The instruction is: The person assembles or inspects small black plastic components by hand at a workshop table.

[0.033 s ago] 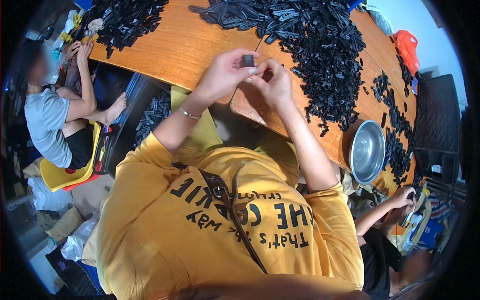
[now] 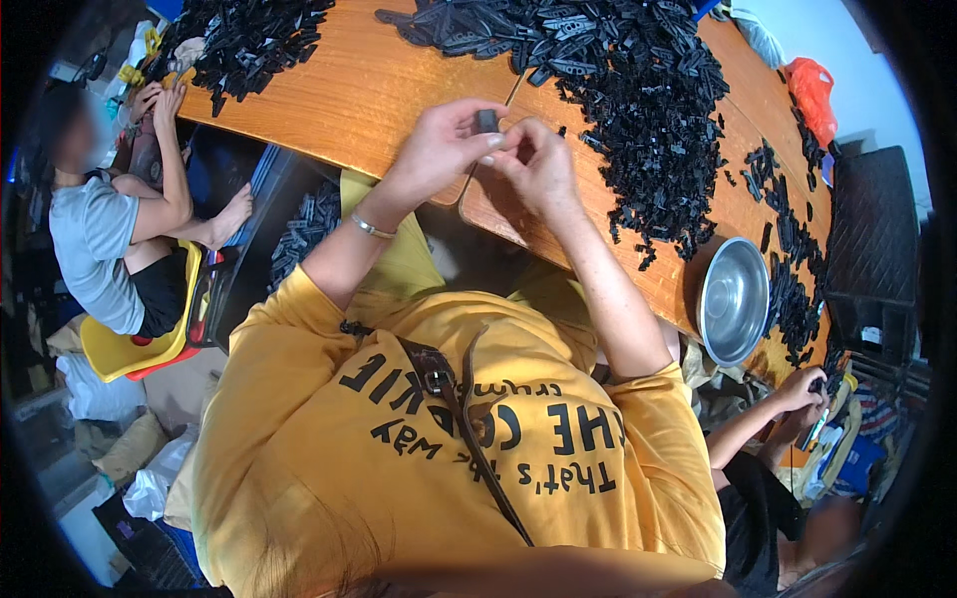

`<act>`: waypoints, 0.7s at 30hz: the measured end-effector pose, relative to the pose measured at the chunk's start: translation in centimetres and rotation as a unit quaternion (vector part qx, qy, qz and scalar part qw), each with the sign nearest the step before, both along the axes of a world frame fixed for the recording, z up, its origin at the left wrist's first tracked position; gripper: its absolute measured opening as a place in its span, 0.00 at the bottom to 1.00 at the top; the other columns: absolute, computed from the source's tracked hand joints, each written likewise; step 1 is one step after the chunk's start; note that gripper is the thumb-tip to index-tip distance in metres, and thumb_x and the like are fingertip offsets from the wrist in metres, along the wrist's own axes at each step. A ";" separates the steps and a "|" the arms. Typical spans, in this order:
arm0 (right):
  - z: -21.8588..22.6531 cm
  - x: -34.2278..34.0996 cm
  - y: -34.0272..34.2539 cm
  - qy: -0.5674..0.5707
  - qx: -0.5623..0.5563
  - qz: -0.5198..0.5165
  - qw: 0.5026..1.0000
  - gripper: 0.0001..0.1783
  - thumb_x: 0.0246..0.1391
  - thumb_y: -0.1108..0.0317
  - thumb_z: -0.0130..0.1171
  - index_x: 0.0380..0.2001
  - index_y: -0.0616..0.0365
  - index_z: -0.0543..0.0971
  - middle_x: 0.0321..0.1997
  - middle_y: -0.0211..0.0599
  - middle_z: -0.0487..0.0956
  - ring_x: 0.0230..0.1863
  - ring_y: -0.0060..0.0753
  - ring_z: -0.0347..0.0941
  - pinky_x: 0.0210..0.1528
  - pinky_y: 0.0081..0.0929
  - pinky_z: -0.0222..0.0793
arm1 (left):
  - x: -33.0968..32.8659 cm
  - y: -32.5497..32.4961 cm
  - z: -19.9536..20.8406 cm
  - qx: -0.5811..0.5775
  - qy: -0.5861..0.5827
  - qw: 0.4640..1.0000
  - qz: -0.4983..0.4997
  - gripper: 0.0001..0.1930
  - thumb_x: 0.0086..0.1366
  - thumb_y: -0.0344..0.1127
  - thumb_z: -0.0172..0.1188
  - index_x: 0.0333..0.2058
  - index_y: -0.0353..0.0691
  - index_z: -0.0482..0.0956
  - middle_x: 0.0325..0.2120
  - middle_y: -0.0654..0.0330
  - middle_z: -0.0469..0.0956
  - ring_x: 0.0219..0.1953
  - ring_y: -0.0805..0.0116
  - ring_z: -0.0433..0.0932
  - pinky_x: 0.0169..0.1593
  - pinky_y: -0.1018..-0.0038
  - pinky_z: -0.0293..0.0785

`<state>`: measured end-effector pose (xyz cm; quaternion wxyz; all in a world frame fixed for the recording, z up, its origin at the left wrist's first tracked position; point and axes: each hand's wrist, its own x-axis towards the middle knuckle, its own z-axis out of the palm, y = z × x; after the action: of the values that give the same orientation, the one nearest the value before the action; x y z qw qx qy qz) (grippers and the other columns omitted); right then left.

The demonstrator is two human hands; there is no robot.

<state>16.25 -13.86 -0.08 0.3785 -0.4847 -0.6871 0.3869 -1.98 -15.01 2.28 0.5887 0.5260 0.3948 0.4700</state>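
Over the near edge of the wooden table (image 2: pixel 369 100), my left hand (image 2: pixel 439 149) is closed on a small black plastic part (image 2: pixel 486 121), held between thumb and fingers. Close beside it my right hand (image 2: pixel 538 169) is in a pinch, thumb and forefinger meeting at the left thumb tip. Whatever lies between those right fingertips is too small or hidden to make out. Beyond my hands lies a pile of long black plastic pieces (image 2: pixel 558 40). A heap of small black plastic pieces (image 2: pixel 658 169) spreads to the right of my right hand.
A metal bowl (image 2: pixel 733 302) stands at the table's right near edge, beside more black pieces (image 2: pixel 793 309). A person in a grey shirt (image 2: pixel 95 234) sits at the left by another black pile (image 2: pixel 249 45). Another person's hands (image 2: pixel 802 394) work at the lower right.
Both my hands have shifted slightly left, with the black plastic part still in the left one. The piles and bowl are where they were.
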 end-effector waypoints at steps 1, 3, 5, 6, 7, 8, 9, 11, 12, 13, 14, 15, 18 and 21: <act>-0.1 -0.9 -0.5 0.008 -0.019 -0.005 1.000 0.18 0.47 0.68 0.81 0.30 0.57 0.76 0.24 0.31 0.80 0.27 0.23 0.75 0.32 0.29 0.74 | -0.8 -0.2 -0.3 -0.020 -0.001 1.000 0.001 0.20 0.70 0.26 0.64 0.60 0.32 0.77 0.42 0.66 0.82 0.43 0.79 0.80 0.49 0.79 0.79; 0.2 -2.3 -1.4 0.008 -0.030 0.067 0.997 0.19 0.50 0.62 0.80 0.28 0.58 0.78 0.23 0.33 0.79 0.26 0.24 0.75 0.30 0.30 0.72 | -4.0 -1.4 -0.2 -0.071 0.013 0.997 -0.012 0.20 0.71 0.27 0.64 0.60 0.33 0.77 0.42 0.66 0.83 0.43 0.79 0.80 0.49 0.78 0.78; 0.6 -2.5 -2.0 0.043 -0.079 0.165 0.982 0.18 0.52 0.57 0.78 0.28 0.58 0.80 0.25 0.39 0.81 0.27 0.35 0.78 0.33 0.35 0.73 | -7.3 -2.7 1.2 -0.132 0.071 0.988 -0.041 0.19 0.72 0.30 0.63 0.59 0.34 0.78 0.43 0.64 0.83 0.42 0.77 0.81 0.50 0.77 0.78; 1.0 -2.2 -1.9 0.046 -0.080 0.165 0.982 0.18 0.52 0.57 0.78 0.28 0.58 0.80 0.25 0.39 0.81 0.27 0.35 0.78 0.33 0.35 0.73 | -9.5 -3.8 2.9 -0.144 0.121 0.981 -0.047 0.19 0.72 0.32 0.63 0.59 0.35 0.78 0.44 0.63 0.84 0.42 0.76 0.81 0.50 0.76 0.77; 1.6 -1.3 -1.4 -0.012 0.010 0.158 0.987 0.17 0.53 0.57 0.77 0.29 0.58 0.82 0.27 0.41 0.82 0.29 0.41 0.80 0.34 0.37 0.74 | -12.5 -4.8 2.8 -0.125 0.162 0.977 -0.057 0.19 0.72 0.33 0.64 0.58 0.34 0.79 0.45 0.62 0.84 0.42 0.75 0.82 0.51 0.75 0.77; 2.1 0.0 -0.7 -0.071 0.101 0.149 0.981 0.16 0.53 0.56 0.76 0.29 0.57 0.83 0.29 0.43 0.83 0.30 0.46 0.81 0.36 0.40 0.75 | -15.2 -5.6 2.7 -0.104 0.201 0.972 -0.066 0.19 0.71 0.34 0.65 0.58 0.34 0.79 0.46 0.61 0.84 0.42 0.73 0.82 0.52 0.75 0.77; 2.3 1.6 0.5 -0.127 0.114 0.119 0.978 0.15 0.53 0.55 0.75 0.31 0.56 0.85 0.31 0.44 0.84 0.34 0.50 0.82 0.38 0.42 0.77 | -16.9 -6.5 4.0 -0.028 0.367 0.926 -0.078 0.19 0.70 0.34 0.66 0.57 0.35 0.80 0.46 0.60 0.84 0.43 0.73 0.82 0.53 0.75 0.77; 2.9 4.5 2.0 -0.270 0.097 -0.023 0.958 0.18 0.54 0.51 0.72 0.30 0.55 0.85 0.32 0.47 0.86 0.35 0.55 0.84 0.38 0.45 0.80 | -17.4 -6.8 6.5 0.057 0.511 0.856 -0.056 0.18 0.68 0.32 0.68 0.55 0.37 0.82 0.46 0.59 0.84 0.44 0.67 0.84 0.54 0.72 0.78; 2.6 5.4 2.9 -0.330 0.091 -0.067 0.937 0.19 0.55 0.50 0.72 0.30 0.57 0.84 0.32 0.51 0.86 0.35 0.57 0.85 0.38 0.48 0.80 | -16.9 -6.0 6.1 0.059 0.513 0.855 -0.047 0.18 0.68 0.32 0.68 0.55 0.37 0.82 0.46 0.59 0.84 0.44 0.67 0.84 0.54 0.72 0.78; 2.7 5.7 3.3 -0.371 0.081 -0.081 0.922 0.20 0.55 0.51 0.72 0.31 0.59 0.83 0.31 0.54 0.85 0.35 0.58 0.85 0.39 0.50 0.80 | -16.3 -4.3 4.5 0.077 0.458 0.885 0.000 0.18 0.67 0.32 0.68 0.54 0.38 0.82 0.45 0.58 0.84 0.44 0.65 0.84 0.53 0.70 0.79; 2.5 5.6 3.7 -0.390 0.081 -0.092 0.913 0.20 0.56 0.52 0.71 0.31 0.61 0.82 0.30 0.56 0.85 0.35 0.59 0.85 0.39 0.49 0.81 | -15.3 -2.5 3.3 0.095 0.402 0.909 0.048 0.18 0.66 0.32 0.69 0.54 0.39 0.83 0.45 0.57 0.84 0.43 0.62 0.84 0.52 0.68 0.80; 1.8 5.6 4.0 -0.413 0.075 -0.088 0.903 0.19 0.56 0.53 0.71 0.31 0.61 0.82 0.31 0.56 0.85 0.35 0.59 0.84 0.40 0.49 0.81 | -13.3 -0.3 2.6 0.123 0.406 0.902 0.078 0.18 0.66 0.33 0.69 0.53 0.38 0.83 0.45 0.55 0.84 0.41 0.58 0.84 0.51 0.66 0.80; 0.4 5.2 4.3 -0.414 0.091 -0.077 0.902 0.17 0.56 0.56 0.71 0.32 0.60 0.81 0.34 0.53 0.85 0.37 0.59 0.84 0.41 0.48 0.80 | -7.7 6.0 1.7 0.267 0.490 0.814 0.159 0.17 0.65 0.33 0.68 0.52 0.37 0.83 0.43 0.51 0.83 0.43 0.50 0.84 0.50 0.63 0.81; 0.2 4.9 4.3 -0.384 0.109 -0.059 0.915 0.13 0.54 0.62 0.70 0.33 0.59 0.80 0.37 0.51 0.84 0.39 0.57 0.83 0.42 0.47 0.79 | -4.9 11.0 -0.6 0.325 0.502 0.773 0.210 0.17 0.62 0.32 0.70 0.50 0.37 0.84 0.42 0.50 0.83 0.48 0.49 0.81 0.52 0.62 0.79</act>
<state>21.10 -9.53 0.08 0.1580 -0.5916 -0.7875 0.0700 -6.86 -4.02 1.71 -0.0129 0.7511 0.5589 0.3512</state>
